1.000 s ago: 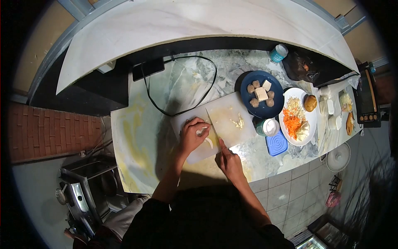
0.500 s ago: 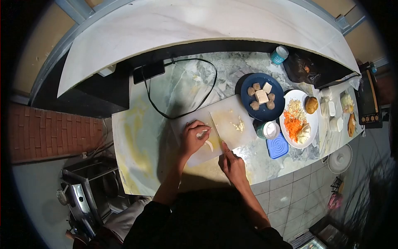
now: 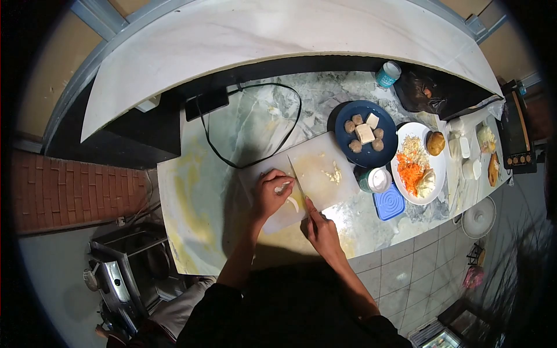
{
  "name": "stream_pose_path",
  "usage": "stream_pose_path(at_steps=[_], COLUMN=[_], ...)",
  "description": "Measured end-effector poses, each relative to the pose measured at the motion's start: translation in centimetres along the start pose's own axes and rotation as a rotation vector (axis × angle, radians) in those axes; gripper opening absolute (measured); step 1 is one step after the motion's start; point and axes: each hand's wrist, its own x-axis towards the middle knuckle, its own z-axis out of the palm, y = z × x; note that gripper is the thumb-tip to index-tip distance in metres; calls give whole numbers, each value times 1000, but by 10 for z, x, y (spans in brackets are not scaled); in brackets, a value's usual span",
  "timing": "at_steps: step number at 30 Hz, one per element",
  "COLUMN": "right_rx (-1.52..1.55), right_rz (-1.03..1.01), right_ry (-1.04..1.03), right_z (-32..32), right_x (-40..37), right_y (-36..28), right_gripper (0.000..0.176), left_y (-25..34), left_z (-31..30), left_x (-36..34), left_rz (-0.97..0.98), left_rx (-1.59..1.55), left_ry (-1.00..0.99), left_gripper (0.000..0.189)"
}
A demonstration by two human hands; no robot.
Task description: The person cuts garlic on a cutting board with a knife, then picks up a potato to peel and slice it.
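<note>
On a white cutting board (image 3: 342, 200), my left hand (image 3: 271, 194) has its fingers curled round a whitish piece that looks like onion (image 3: 282, 187). My right hand (image 3: 322, 232) grips a knife (image 3: 298, 182) by its handle, the blade pointing away from me, close beside the left fingertips. A curved white slice (image 3: 295, 204) lies on the board below those fingertips. Finely chopped pale bits (image 3: 333, 174) are scattered on the board right of the blade.
Right of the board are a dark blue plate (image 3: 342, 142) with meatballs and tofu, an open jar (image 3: 378, 180), a blue lid (image 3: 389, 203) and a white plate (image 3: 438, 180) with shredded carrot and a potato. A black cable (image 3: 209, 136) loops behind. Another person's sleeve (image 3: 180, 310) shows lower left.
The right hand and knife have shifted slightly left, bringing the blade nearer the left fingers. The left hand keeps its hold. The whole view has moved a little.
</note>
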Motion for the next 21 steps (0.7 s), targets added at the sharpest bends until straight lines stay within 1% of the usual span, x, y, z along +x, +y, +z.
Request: stream_pose_path(at_steps=[1, 2, 9, 13, 15, 17, 21], right_rx=[14, 14, -113, -177, -179, -182, -107], right_rz=[57, 59, 26, -6, -19, -29, 25], right_ry=[-11, -10, 10, 31, 23, 15, 21], right_z=[-1, 0, 2, -2, -2, -4, -9], right_x=[0, 0, 0, 1, -2, -6, -8], right_y=[-2, -1, 1, -2, 3, 7, 12], right_gripper=[63, 63, 63, 62, 64, 67, 68], left_y=[-2, -3, 0, -2, -3, -1, -4], left_z=[1, 2, 1, 1, 1, 0, 2], left_x=[0, -1, 1, 0, 0, 1, 0], left_rz=[-4, -7, 19, -11, -26, 21, 29], left_rx=[-10, -21, -23, -24, -23, 4, -31], left_ry=[-7, -15, 10, -5, -22, -2, -2], left_gripper=[12, 13, 13, 12, 12, 13, 12])
